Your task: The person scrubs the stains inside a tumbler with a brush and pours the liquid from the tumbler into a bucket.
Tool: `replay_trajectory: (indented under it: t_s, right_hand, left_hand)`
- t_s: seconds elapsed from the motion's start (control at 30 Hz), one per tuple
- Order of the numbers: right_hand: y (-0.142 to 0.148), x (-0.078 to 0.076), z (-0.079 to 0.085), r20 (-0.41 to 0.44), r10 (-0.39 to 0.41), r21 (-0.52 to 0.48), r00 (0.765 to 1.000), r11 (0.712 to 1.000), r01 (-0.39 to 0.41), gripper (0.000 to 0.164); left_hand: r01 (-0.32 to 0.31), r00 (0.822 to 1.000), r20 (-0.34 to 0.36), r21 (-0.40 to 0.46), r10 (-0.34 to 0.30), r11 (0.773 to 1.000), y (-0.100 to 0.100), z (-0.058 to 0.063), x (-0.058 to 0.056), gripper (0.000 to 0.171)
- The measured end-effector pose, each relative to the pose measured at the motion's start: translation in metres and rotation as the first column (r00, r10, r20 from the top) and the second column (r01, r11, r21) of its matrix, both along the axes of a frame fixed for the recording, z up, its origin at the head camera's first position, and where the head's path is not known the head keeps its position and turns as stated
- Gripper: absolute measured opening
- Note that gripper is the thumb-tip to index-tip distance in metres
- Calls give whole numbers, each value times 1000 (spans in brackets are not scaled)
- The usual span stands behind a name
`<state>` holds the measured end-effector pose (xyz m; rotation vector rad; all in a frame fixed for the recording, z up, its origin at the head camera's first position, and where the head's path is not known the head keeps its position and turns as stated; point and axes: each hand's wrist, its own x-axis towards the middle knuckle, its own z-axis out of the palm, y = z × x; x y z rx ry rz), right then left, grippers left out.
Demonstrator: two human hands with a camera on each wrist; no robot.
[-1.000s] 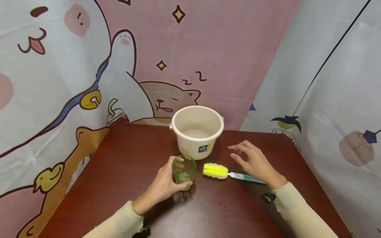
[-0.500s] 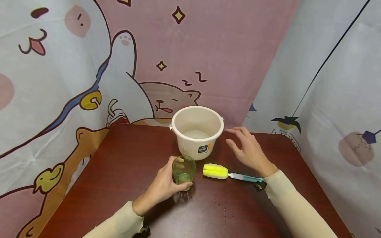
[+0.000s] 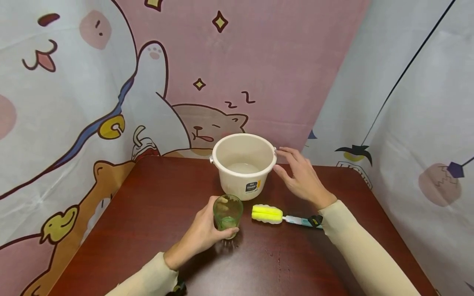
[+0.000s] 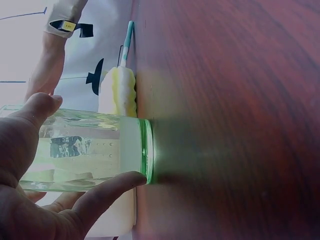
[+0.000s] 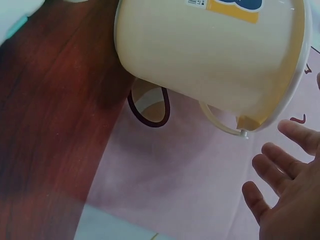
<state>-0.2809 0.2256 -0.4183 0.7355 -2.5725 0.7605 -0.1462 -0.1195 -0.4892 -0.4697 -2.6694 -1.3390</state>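
Note:
My left hand (image 3: 203, 230) grips a green drinking glass (image 3: 228, 213), fingers behind it and thumb low across its front. In the left wrist view the glass (image 4: 95, 150) is see-through, its base right at the tabletop. At the back stands a cream bucket (image 3: 242, 183) with a dark and orange label. Beside the bucket's right rim is my right hand (image 3: 301, 176), its fingers spread and holding nothing. In the right wrist view those fingers (image 5: 275, 167) are close to the handle joint of the bucket (image 5: 200, 65).
A bottle brush (image 3: 267, 214) with a yellow and white sponge head lies right of the glass, its handle under my right wrist. The dark red table (image 3: 155, 197) shows a few water drops in front. Printed cloth (image 3: 281, 61) hangs behind.
My right hand has moved up and left from above the brush handle to the bucket's right rim. The left hand and glass stay in place.

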Motion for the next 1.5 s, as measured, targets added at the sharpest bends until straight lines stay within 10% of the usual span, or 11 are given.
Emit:
replay_trajectory:
  t_s: [0.97,1.5]
  right_hand:
    - [-27,-44,24,32,32,304,999,952,-40,81]
    - [-41,-71,39,243,13,406,970,907,-114,97]
  left_hand:
    - [0,1000,1,13,0,1000,1,0,1,89]
    - [-10,1000,4,8,10,1000,1,0,2,89]
